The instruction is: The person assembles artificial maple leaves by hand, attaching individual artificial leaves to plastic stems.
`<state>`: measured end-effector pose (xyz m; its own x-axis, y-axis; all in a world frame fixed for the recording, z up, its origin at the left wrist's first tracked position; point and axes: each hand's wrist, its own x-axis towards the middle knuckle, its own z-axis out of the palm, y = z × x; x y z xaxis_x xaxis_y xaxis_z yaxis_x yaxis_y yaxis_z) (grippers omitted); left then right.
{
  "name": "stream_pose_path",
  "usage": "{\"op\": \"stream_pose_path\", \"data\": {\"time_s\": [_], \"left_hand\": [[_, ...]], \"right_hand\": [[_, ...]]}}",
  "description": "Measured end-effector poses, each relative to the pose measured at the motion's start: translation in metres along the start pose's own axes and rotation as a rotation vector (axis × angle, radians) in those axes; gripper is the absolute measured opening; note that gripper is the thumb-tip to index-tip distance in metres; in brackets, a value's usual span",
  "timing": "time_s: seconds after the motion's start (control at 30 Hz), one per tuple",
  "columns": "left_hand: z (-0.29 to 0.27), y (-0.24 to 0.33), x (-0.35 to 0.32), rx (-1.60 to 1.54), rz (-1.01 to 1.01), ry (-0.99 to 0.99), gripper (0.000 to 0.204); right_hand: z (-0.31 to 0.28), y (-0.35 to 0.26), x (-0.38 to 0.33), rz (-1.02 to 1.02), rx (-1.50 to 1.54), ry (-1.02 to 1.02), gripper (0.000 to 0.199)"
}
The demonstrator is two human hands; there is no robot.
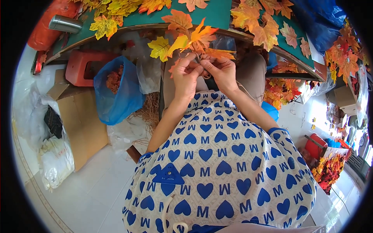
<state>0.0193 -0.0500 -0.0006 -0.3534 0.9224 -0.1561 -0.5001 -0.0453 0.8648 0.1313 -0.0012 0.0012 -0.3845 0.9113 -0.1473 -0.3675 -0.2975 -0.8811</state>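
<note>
Above my lap, just before the table's near edge, both hands meet on a bunch of artificial maple leaves (202, 35) in orange and yellow. My left hand (185, 73) pinches the stems from the left, fingers closed. Close against it, my right hand (221, 72) is also closed, thumb and fingertips pressed on the same stems. A thin brown strand, like twine or wire, curls below the fingertips and trails past my right wrist. The exact grip point between the fingers is partly hidden.
The green table (210, 17) carries more leaves and a metal cylinder (66, 24). At left stand a red plastic stool (79, 70), a blue bag (116, 97) with leaves and a cardboard box (83, 124). Leaf piles (281, 91) lie under the table's right side.
</note>
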Motion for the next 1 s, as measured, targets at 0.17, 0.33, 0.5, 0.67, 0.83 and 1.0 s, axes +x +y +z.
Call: {"op": "stream_pose_path", "data": {"time_s": [0.17,0.33,0.5,0.67,0.83,1.0], "left_hand": [[-0.001,0.003,0.001,0.004,0.006,0.016,0.039],[-0.004,0.001,0.002,-0.002,-0.014,-0.003,0.037],[-0.006,-0.005,0.003,-0.009,0.015,0.018,0.037],[-0.003,-0.005,0.003,-0.003,0.001,0.022,0.035],[-0.003,-0.005,0.003,-0.001,-0.012,0.038,0.035],[-0.001,-0.008,0.004,-0.048,-0.052,-0.001,0.030]], "right_hand": [[0.001,0.005,-0.002,-0.042,-0.007,0.060,0.012],[-0.003,0.010,-0.001,-0.133,-0.035,0.123,0.011],[-0.003,0.012,-0.003,-0.077,0.020,0.067,0.010],[-0.007,0.022,-0.002,-0.107,0.022,0.114,0.009],[-0.006,0.024,-0.007,-0.047,0.025,0.072,0.011],[-0.007,0.031,-0.007,-0.028,0.213,0.184,0.013]]}}
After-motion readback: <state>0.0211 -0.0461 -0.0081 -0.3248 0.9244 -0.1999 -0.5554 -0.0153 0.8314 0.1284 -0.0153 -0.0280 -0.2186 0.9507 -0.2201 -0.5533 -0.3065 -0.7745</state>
